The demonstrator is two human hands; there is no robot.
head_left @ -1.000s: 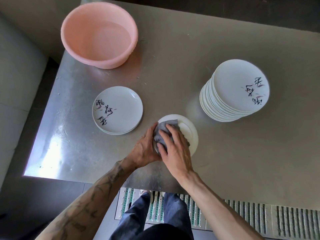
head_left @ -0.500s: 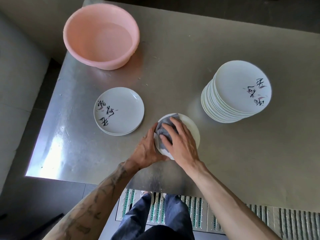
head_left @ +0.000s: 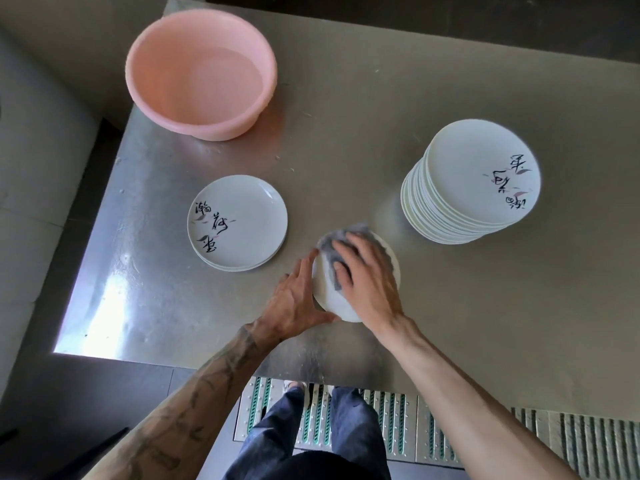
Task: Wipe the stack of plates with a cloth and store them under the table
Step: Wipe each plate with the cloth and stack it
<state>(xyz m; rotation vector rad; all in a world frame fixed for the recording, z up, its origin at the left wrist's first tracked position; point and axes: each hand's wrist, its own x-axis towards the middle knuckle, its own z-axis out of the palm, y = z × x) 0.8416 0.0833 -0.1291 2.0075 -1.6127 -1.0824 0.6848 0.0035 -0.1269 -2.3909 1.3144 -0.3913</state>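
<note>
A white plate point(head_left: 332, 296) lies on the steel table point(head_left: 346, 150) near its front edge. My left hand point(head_left: 298, 299) grips that plate's left rim with thumb and fingers. My right hand point(head_left: 367, 282) presses a grey cloth point(head_left: 332, 244) flat onto the plate's face and hides most of it. To the right stands a tall stack of white plates point(head_left: 471, 188) with black brush writing on the top one. To the left a low pile of two or three like plates point(head_left: 239, 221) rests face up.
A pink plastic basin point(head_left: 201, 74) holding water sits at the table's back left corner. The table's left edge drops to a dark floor. A slatted metal floor grate point(head_left: 450, 431) runs under the front edge, by my legs.
My right hand has pushed the cloth away from me across the plate, toward its far rim. My left hand has stayed on the plate's left edge.
</note>
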